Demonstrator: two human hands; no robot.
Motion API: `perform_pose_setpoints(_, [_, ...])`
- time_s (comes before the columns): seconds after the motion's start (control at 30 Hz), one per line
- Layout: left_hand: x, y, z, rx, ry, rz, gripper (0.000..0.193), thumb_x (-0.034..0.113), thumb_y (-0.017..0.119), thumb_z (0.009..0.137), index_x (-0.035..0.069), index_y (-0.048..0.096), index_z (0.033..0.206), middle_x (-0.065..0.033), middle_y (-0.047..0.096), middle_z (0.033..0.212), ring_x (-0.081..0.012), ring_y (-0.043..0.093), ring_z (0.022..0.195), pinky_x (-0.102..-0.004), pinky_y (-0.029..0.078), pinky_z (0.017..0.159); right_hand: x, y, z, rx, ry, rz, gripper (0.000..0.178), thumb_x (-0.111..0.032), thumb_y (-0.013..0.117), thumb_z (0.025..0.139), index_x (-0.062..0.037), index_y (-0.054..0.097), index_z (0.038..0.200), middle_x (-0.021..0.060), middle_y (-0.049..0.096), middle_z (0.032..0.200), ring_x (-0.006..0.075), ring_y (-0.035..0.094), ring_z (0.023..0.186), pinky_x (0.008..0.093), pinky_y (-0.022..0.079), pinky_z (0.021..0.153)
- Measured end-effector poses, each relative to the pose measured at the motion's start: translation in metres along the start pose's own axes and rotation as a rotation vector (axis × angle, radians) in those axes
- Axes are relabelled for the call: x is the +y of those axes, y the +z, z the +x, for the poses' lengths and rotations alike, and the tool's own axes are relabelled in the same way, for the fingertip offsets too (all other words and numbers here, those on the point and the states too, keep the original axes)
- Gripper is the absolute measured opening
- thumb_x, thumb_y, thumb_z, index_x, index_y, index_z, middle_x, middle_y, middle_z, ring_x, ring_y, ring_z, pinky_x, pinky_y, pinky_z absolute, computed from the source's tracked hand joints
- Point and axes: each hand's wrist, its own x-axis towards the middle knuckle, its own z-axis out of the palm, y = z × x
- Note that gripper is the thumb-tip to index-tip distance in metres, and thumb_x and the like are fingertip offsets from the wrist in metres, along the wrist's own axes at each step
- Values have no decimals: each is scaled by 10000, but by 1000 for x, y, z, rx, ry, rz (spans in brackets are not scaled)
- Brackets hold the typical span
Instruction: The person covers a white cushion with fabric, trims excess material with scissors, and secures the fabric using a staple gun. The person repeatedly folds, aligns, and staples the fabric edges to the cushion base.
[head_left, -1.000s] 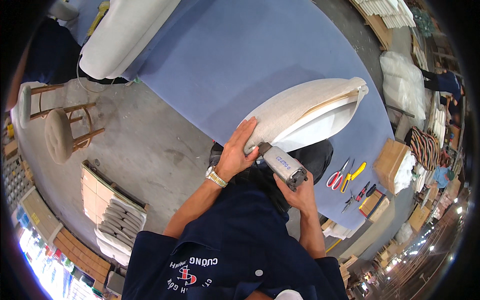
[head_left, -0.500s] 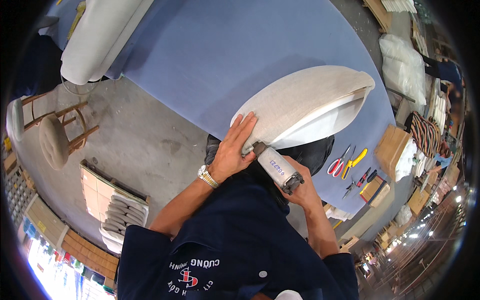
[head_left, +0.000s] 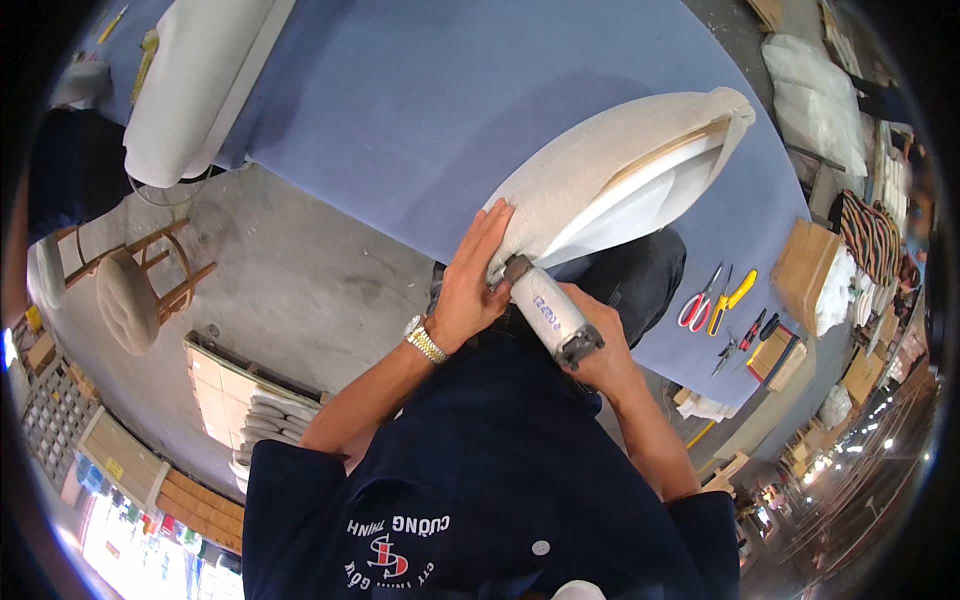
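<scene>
1. A right hand point(head_left: 607, 355) is gripping a grey power tool point(head_left: 548, 312) just below the beige panel point(head_left: 590, 160); its fingers are wrapping the tool, partly hidden behind the body.
2. The panel is lying beyond that grip, above and to its right, stretching away over a blue table point(head_left: 400, 110) — its white inner side and a wood-toned strip are showing.
3. The tool's dark nose is pointing up-left at the panel's near end; whether it is touching cannot be told.
4. A left hand point(head_left: 466, 298) is laying its fingers along the fabric at that same end, thumb spreading toward the nose; whether it is clamping cannot be told.
5. Right of and below the panel, red-handled scissors point(head_left: 694, 314) and a yellow-handled tool point(head_left: 740, 289) are lying side by side.
6. Well left of the panel, a cushioned stool point(head_left: 130, 300) is standing on the concrete floor point(head_left: 330, 270).
</scene>
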Motion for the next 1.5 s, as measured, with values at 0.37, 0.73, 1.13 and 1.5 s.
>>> perform_pose_setpoints(0.37, [9, -17, -9, 27, -6, 158, 832, 48, 757, 880, 61, 349, 1605, -225, 464, 1585, -415, 506, 1406, -432, 512, 1089, 2, 16, 0, 245, -203, -31, 431, -51, 754, 806, -16, 678, 1228, 199, 742, 1123, 391, 726, 1041, 399, 571, 903])
perform_pose_setpoints(0.73, [12, -19, 0, 100, 75, 189, 778, 25, 754, 877, 100, 420, 1576, -171, 490, 1579, -398, 604, 1294, -411, 594, 951, 3, 3, -5, 223, -203, -22, 366, -58, 777, 811, 6, 684, 1160, 178, 746, 1003, 364, 739, 925, 385, 570, 819])
perform_pose_setpoints(1.13, [16, -19, 2, 73, -8, 178, 897, -110, 685, 798, 167, 405, 1604, -128, 466, 1612, -356, 608, 1318, -338, 614, 725, 0, 2, 8, 152, -195, 7, 471, -54, 773, 795, 7, 673, 1251, 208, 742, 1134, 400, 719, 1057, 401, 566, 919])
perform_pose_setpoints(1.5, [26, -25, 5, 29, -82, 152, 875, -76, 737, 804, 120, 411, 1592, -173, 478, 1584, -370, 535, 1383, -399, 619, 926, 0, -2, 10, 109, -182, 51, 497, -50, 742, 795, -1, 659, 1282, 207, 726, 1192, 411, 704, 1092, 405, 557, 950])
